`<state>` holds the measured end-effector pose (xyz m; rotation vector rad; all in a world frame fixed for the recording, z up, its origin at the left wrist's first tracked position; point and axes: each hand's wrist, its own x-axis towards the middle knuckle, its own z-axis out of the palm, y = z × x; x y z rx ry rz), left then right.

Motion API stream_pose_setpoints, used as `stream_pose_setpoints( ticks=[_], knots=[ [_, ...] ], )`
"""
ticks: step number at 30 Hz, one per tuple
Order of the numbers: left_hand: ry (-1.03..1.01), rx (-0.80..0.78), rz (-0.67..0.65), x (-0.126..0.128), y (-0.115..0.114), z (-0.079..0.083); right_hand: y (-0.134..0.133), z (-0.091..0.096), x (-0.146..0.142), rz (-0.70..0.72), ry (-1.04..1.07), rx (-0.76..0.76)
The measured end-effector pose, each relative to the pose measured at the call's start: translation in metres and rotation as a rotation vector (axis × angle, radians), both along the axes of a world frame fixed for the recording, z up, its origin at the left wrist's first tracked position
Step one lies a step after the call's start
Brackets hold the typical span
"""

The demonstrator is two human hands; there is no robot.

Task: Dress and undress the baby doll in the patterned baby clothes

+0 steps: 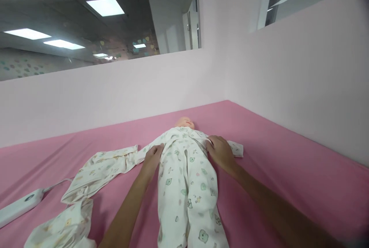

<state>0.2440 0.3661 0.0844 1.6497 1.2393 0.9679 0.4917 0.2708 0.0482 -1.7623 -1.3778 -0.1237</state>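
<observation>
A baby doll lies on its back on the pink sheet, its head away from me. It wears a white long-sleeved baby top and white baby pants with a green animal print. At the waist's left side, my left hand is closed on the edge of the pants, fingertips partly hidden. On the opposite side my right hand curls its fingers round the waist edge, where a narrow white band stretches to it. The doll's right-hand sleeve sticks out beyond that hand.
Another printed baby garment is spread to the left, with a bunched cloth nearer me. A white device with a cord lies at the left edge. White walls border the pink-covered surface behind and right.
</observation>
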Motion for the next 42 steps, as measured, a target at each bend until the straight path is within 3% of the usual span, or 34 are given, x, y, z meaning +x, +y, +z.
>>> stream_pose_setpoints(
  ticks=[3, 6, 9, 17, 21, 25, 30, 32, 35, 37, 39, 42],
  knots=[
    [0.053, 0.011, -0.081, 0.003, -0.003, 0.008, -0.003, 0.010, -0.005, 0.007, 0.155, 0.088],
    [0.117, 0.130, -0.058, 0.013, 0.001, 0.013, -0.004, 0.017, -0.011, 0.065, 0.282, 0.186],
    [0.129, 0.176, -0.063, 0.022, 0.010, 0.016, -0.005, 0.017, -0.017, 0.088, 0.266, 0.197],
    [0.257, 0.353, -0.224, 0.052, 0.030, 0.041, -0.003, 0.011, -0.030, 0.031, 0.062, 0.184],
    [0.256, 0.467, -0.110, 0.070, 0.034, 0.052, -0.002, 0.011, -0.027, 0.041, 0.064, 0.109],
    [0.148, 0.502, 0.029, 0.078, 0.031, 0.060, -0.003, 0.015, -0.023, 0.055, 0.286, 0.121],
    [0.215, 0.674, 0.012, 0.054, 0.015, 0.057, -0.007, 0.019, -0.021, 0.078, 0.265, 0.277],
    [0.327, 0.874, -0.013, 0.034, 0.005, 0.048, -0.010, 0.016, -0.021, 0.082, 0.135, 0.311],
    [0.457, 1.303, -0.098, -0.002, -0.011, 0.030, -0.020, 0.009, -0.020, 0.060, -0.122, 0.392],
    [0.521, 1.470, -0.178, -0.022, -0.022, 0.018, -0.027, 0.003, -0.020, 0.087, -0.303, 0.456],
    [0.594, 1.517, -0.240, -0.036, -0.031, 0.007, -0.034, -0.003, -0.019, 0.158, -0.467, 0.489],
    [0.650, 1.434, -0.219, -0.043, -0.036, -0.005, -0.038, -0.014, -0.018, 0.231, -0.565, 0.461]
  ],
)
